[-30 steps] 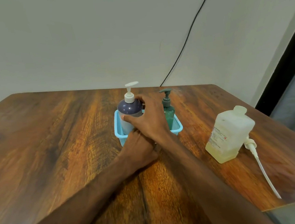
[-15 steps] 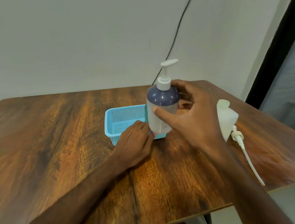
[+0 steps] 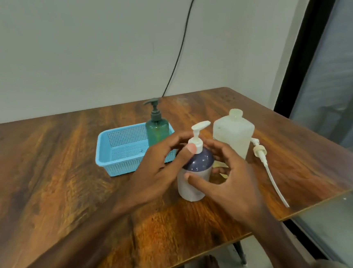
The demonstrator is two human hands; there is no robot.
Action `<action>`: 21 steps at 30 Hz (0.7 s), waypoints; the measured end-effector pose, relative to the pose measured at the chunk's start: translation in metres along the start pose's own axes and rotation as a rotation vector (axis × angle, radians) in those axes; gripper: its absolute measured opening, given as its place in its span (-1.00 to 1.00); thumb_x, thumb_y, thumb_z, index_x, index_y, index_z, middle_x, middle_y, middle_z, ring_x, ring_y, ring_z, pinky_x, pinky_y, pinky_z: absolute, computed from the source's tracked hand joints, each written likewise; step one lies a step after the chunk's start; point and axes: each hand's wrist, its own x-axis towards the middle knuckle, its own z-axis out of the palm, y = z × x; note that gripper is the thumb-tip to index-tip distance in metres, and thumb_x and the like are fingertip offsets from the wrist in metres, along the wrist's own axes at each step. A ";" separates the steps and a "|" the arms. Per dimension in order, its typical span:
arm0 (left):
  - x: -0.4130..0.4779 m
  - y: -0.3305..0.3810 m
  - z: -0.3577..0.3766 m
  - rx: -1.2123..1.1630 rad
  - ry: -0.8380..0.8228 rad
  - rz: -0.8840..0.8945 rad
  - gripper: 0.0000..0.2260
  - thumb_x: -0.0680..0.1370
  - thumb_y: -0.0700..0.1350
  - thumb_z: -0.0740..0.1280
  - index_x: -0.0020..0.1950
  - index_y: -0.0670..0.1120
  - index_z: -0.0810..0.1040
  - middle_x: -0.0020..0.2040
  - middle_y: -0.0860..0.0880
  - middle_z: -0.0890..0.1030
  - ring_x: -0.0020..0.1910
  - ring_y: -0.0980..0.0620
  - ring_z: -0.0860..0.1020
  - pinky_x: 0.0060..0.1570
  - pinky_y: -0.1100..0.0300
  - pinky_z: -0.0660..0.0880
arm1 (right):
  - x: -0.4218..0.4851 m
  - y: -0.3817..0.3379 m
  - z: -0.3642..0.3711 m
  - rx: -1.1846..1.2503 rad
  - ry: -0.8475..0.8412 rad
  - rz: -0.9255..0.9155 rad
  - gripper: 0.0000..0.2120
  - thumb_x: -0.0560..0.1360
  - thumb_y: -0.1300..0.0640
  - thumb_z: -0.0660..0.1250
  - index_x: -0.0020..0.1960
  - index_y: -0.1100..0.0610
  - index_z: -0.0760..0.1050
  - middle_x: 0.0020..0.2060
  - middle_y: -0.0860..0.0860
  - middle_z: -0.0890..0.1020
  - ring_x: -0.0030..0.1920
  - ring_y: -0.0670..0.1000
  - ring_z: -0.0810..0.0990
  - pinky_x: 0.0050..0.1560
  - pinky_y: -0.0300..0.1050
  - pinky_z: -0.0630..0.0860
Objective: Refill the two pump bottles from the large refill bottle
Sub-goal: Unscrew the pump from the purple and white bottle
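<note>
Light blue perforated plastic basket (image 3: 118, 158): on brown wooden table (image 3: 47, 177), holds upright translucent green pump bottle (image 3: 158, 131). Left hand (image 3: 153, 172): pinches pump collar of white pump bottle with navy shoulder (image 3: 193, 179), standing before basket. Right hand (image 3: 229, 184): grips its body. Large translucent refill bottle (image 3: 233, 137): just behind. Loose white pump (image 3: 268, 168): alongside.

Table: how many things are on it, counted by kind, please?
2 pump bottles: white bottle, green bottle
1 refill bottle
1 basket
1 loose pump
Total: 5
</note>
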 end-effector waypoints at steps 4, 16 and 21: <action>0.010 -0.003 -0.006 0.016 -0.036 -0.037 -0.75 0.67 -0.06 0.30 0.34 0.02 0.60 0.22 0.12 0.67 0.26 0.12 0.61 0.18 0.21 0.59 | 0.006 0.004 0.001 0.067 -0.118 0.029 -0.27 0.34 -0.22 0.54 0.43 -0.26 0.31 0.26 -0.42 0.48 0.26 -0.41 0.44 0.24 -0.43 0.47; 0.009 0.012 0.011 0.307 0.272 0.005 -0.87 0.49 0.13 0.49 0.02 0.20 0.70 -0.12 0.40 0.65 -0.05 0.35 0.66 -0.12 0.40 0.57 | 0.003 0.014 0.019 0.106 -0.070 0.044 -0.31 0.35 -0.31 0.41 0.41 -0.27 0.26 0.22 -0.47 0.43 0.28 -0.41 0.41 0.16 -0.53 0.40; 0.020 0.012 0.020 0.160 0.402 -0.294 -0.56 0.19 0.30 0.63 -0.20 0.03 0.61 -0.24 0.19 0.71 -0.21 0.26 0.68 -0.22 0.34 0.60 | 0.001 0.011 0.021 0.101 -0.059 0.035 -0.28 0.38 -0.28 0.42 0.46 -0.24 0.23 0.25 -0.47 0.43 0.28 -0.47 0.37 0.15 -0.56 0.39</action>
